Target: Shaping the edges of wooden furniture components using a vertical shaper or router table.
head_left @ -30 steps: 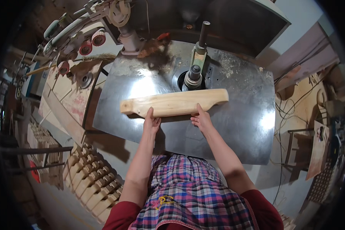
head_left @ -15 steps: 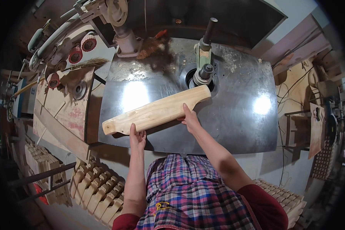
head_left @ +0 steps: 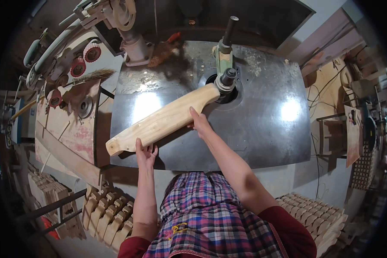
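Observation:
A long pale shaped wooden board (head_left: 163, 122) slants over the steel machine table (head_left: 262, 137), its right end up against or very close to the spindle cutter (head_left: 227, 81). My left hand (head_left: 146, 155) grips its near edge toward the left end, thumb on top and fingers partly under. Farther right, my right hand (head_left: 199, 122) holds the same edge, thumb on the upper face and its other fingers mostly hidden beneath. Whether the board rests on the table or is raised a little, I cannot tell.
A green arm (head_left: 223, 62) stands behind the spindle. Sawdust and a brush (head_left: 170, 49) lie at the back left, near a grey machine column (head_left: 135, 49). Stacks of shaped wooden pieces stand low left (head_left: 107, 215) and low right (head_left: 316, 217). A side table (head_left: 79, 129) is at left.
Both hands have carried the board leftward, and it slants more steeply. Its right end has shifted from in front of the spindle to the spindle's left side.

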